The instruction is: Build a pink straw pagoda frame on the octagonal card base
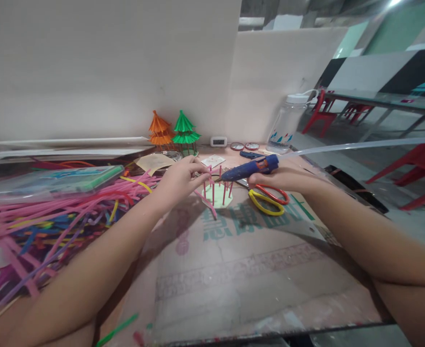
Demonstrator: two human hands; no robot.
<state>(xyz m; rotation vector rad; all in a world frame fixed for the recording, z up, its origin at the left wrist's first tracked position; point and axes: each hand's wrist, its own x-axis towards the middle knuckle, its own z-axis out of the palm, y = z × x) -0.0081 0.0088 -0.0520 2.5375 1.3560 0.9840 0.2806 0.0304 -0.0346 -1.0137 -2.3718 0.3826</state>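
A small model with a pale green base (pixel 217 196) and several upright pink sticks (pixel 224 193) stands on the covered table. At its upper left, my left hand (pixel 187 177) pinches a thin pink strip (pixel 210 172) near the stick tops. My right hand (pixel 278 178) is wrapped round a blue hot glue gun (pixel 246 169), whose tip points left and sits at the tops of the sticks. A long translucent glue stick (pixel 342 146) runs out of its back. Scissors with yellow and red handles (pixel 266 205) lie under my right hand.
Pink and coloured strips (pixel 71 217) pile up at the left, with a clear plastic case (pixel 53 183) on top. Behind stand an orange paper pagoda (pixel 160 129), a green one (pixel 185 131), a small digital clock (pixel 218 141) and a clear water bottle (pixel 288 123).
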